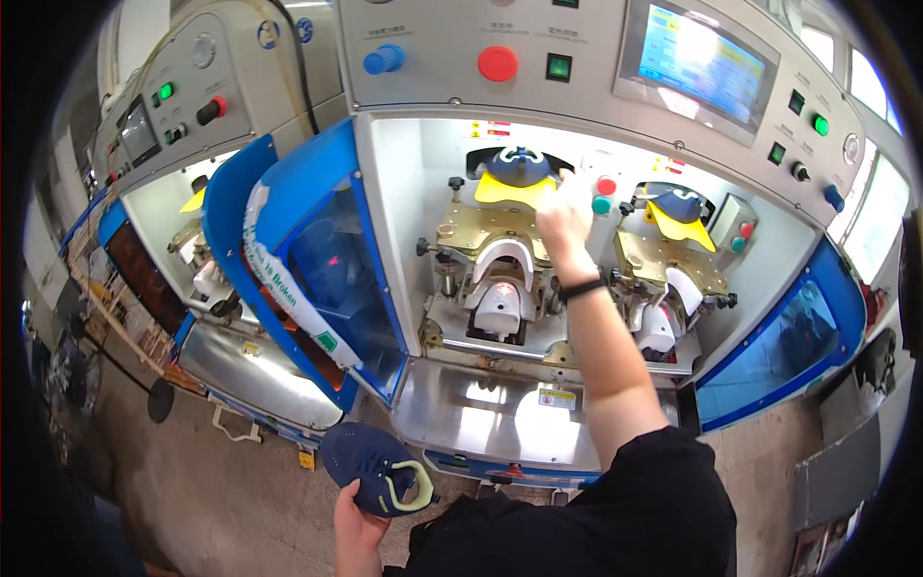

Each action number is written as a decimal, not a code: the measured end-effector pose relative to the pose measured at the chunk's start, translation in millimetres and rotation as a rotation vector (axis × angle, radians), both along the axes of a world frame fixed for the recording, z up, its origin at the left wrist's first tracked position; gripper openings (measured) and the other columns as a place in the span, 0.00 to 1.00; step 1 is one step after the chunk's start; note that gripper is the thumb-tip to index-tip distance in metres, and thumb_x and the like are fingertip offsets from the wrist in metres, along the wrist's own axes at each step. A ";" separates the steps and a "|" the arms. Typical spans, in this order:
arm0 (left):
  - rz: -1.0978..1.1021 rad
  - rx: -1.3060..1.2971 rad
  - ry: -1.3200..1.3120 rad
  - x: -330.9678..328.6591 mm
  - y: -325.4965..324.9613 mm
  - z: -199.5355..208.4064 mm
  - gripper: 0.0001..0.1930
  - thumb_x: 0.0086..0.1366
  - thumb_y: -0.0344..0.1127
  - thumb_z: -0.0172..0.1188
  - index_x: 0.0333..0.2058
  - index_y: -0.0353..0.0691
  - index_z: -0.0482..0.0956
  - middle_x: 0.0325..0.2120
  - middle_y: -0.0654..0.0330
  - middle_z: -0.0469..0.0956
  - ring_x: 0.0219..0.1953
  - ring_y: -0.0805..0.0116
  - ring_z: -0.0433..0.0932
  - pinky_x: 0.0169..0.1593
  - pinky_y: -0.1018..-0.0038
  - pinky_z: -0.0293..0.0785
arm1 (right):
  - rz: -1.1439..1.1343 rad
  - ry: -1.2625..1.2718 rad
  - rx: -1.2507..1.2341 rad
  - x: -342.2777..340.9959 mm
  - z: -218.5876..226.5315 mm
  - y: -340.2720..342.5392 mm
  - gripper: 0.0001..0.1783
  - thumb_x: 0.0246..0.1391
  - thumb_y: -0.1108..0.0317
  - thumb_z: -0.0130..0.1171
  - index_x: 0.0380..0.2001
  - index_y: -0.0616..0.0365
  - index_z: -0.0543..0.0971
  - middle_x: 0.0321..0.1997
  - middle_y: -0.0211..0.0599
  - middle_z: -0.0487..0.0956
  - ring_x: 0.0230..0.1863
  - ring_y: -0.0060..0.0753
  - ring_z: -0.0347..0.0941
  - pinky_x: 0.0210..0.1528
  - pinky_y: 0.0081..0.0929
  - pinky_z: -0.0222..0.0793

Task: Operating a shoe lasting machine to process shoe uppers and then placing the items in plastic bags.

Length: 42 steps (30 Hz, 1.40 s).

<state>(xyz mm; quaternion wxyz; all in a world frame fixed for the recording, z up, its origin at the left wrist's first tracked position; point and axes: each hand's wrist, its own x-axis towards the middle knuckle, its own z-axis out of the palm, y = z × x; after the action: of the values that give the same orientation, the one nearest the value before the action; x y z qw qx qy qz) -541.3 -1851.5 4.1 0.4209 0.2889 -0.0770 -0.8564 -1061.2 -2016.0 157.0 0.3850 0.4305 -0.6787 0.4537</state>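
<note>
My left hand (358,524) holds a dark blue shoe upper (377,468) with a pale green heel collar, low in front of the machine. My right hand (562,219) reaches up into the machine's lit chamber, fingers at the right edge of the yellow mould (511,190) that carries another dark blue upper (517,165). A black band (584,286) circles that wrist. Below the hand sit a brass plate (481,226) and a white heel form (500,306). A second station (675,216) with yellow mould and blue upper stands to the right.
Red and teal buttons (605,193) sit just right of my hand. The control panel above has a blue knob (384,60), a red button (497,63) and a touchscreen (696,60). Blue guard doors (322,250) hang open on both sides. A similar machine (183,144) stands left.
</note>
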 end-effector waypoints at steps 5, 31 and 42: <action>-0.176 0.015 -0.058 -10.7 -19.2 -15.9 0.23 0.68 0.38 0.46 0.58 0.33 0.65 0.54 0.51 0.73 0.55 0.54 0.73 0.59 0.58 0.70 | -0.151 -0.168 0.121 -12.1 -33.8 39.0 0.11 0.48 0.70 0.49 0.36 0.62 0.72 0.57 0.68 0.64 0.53 0.64 0.65 0.48 0.58 0.64; -0.429 -0.771 -1.273 -172.9 -157.2 -172.0 0.20 0.63 0.36 0.61 0.50 0.35 0.68 0.42 0.53 0.75 0.43 0.59 0.75 0.53 0.66 0.69 | -0.731 -1.354 0.697 310.5 -340.7 561.1 0.06 0.51 0.73 0.53 0.31 0.55 0.79 0.38 0.43 0.78 0.40 0.46 0.76 0.42 0.38 0.71; -0.579 -1.877 -0.416 -170.3 77.9 -93.3 0.13 0.55 0.24 0.57 0.41 0.37 0.73 0.45 0.47 0.71 0.50 0.47 0.70 0.56 0.60 0.65 | -0.827 -1.965 0.482 599.4 -412.4 671.0 0.11 0.51 0.64 0.57 0.33 0.59 0.82 0.31 0.45 0.83 0.34 0.41 0.81 0.39 0.36 0.75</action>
<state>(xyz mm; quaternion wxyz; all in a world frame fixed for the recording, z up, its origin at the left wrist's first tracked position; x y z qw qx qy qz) -711.6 -1773.6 -89.2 0.2319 -0.0461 -0.8606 -0.4510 -461.8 -1345.1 -255.4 -0.2966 -0.3167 -0.8530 0.2900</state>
